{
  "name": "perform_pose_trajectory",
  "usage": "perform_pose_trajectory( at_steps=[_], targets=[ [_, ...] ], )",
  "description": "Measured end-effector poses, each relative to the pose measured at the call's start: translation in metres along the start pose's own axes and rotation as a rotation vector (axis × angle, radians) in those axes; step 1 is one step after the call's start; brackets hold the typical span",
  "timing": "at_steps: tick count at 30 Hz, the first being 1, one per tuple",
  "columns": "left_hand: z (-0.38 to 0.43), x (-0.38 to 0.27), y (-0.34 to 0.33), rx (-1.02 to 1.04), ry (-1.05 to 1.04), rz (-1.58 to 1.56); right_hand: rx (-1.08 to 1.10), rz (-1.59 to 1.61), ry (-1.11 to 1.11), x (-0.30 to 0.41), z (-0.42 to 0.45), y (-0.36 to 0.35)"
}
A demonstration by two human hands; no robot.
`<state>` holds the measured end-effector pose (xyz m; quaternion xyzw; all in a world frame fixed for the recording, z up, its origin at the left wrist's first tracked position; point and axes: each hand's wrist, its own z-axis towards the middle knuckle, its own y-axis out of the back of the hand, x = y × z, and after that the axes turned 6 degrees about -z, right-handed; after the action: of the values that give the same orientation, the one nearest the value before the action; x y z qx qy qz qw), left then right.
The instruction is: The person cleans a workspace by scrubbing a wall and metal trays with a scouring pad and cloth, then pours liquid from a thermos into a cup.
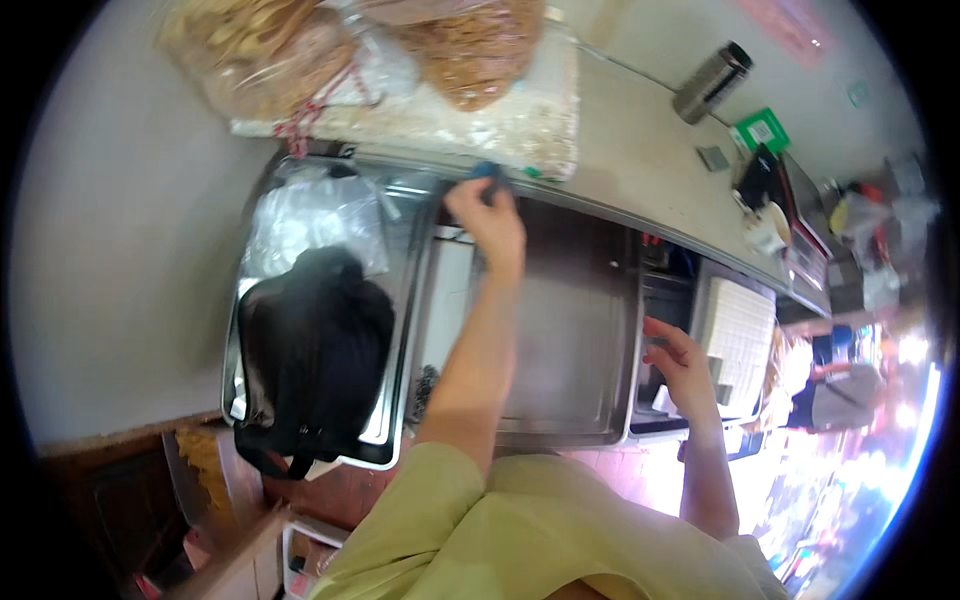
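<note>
My left hand [491,217] reaches to the far left corner of a shallow metal tray [570,352], its fingers closed on a small dark blue thing [486,174], perhaps a cloth or sponge; blur hides its kind. Near the tray's right rim is my right hand [679,367], raised with its fingers apart and slightly bent, holding nothing. A second metal tray [400,352], on the left, bears a black bag [319,360] and clear plastic bags [315,221].
Behind the trays, a counter [622,157] holds bags of brown dried food [469,52], a metal tumbler [711,82] and a green sign [763,131]. White blocks [739,337] fill a tray at right. A person [844,394] is in the background at far right.
</note>
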<state>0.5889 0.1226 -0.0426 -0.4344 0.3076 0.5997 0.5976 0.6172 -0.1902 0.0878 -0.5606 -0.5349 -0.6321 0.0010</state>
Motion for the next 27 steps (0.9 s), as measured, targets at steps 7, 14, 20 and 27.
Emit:
perform_pose_trajectory(
  at_steps=[7, 14, 20, 27],
  targets=[
    [0.091, 0.035, 0.021, -0.405, 0.625, -0.564, 0.1, -0.116, 0.089, 0.029, 0.021, -0.017],
    [0.076, 0.026, 0.005, -0.477, 0.526, -0.407, 0.06, -0.012, 0.027, -0.012, 0.008, 0.012],
    [0.141, 0.032, 0.029, -0.618, 0.542, -0.667, -0.168, -0.044, 0.166, -0.011, 0.087, 0.025],
    [0.065, 0.013, -0.039, -0.723, 0.636, -0.718, -0.346, -0.683, 0.505, -0.042, 0.236, 0.011]
  ],
)
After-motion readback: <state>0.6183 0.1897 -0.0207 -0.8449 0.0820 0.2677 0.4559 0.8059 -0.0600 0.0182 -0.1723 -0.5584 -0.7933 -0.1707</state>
